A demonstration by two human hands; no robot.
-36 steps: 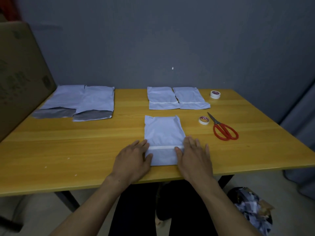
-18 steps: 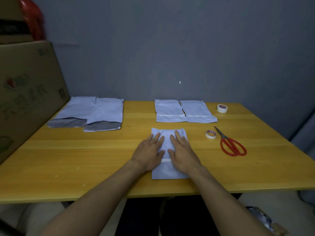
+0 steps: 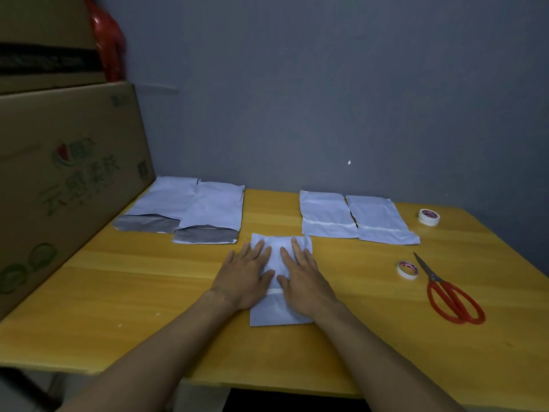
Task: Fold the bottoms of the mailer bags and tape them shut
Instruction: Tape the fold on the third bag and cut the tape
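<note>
– Hands first: how are they lying?
– Both are lying flat, palms down, on the mailer bag [image 3: 274,310]. The left hand [image 3: 245,273] is covering its 9 o'clock side and the right hand [image 3: 304,276] its 3 o'clock side. The fingers are stretching straight toward 12 o'clock, slightly spread. They are gripping nothing, only pressing on the plastic. The thumbs are nearly meeting over the middle.
– Bag position?
– It is lying mid-table [image 3: 118,292], its long side running 6 to 12 o'clock. A white tape strip [image 3: 274,292] is crossing it just on the 6 o'clock side of the thumbs.
– Other bags?
– Two taped bags [image 3: 326,215] are lying side by side at 1 o'clock, each showing a white strip. Two untaped bags [image 3: 208,209] are lying at 11 o'clock, overlapping, their grey insides showing at the near ends.
– Tools?
– The near tape roll [image 3: 407,270] is sitting at 3 o'clock. The red scissors [image 3: 448,292] are lying just beside it, blades pointing toward 11 o'clock. The far tape roll [image 3: 429,217] is sitting at 2 o'clock, by the far edge.
– Surroundings?
– A cardboard box [image 3: 59,188] is standing along the 9 o'clock edge. Something red [image 3: 107,40] is showing above it, too blurred to identify.
</note>
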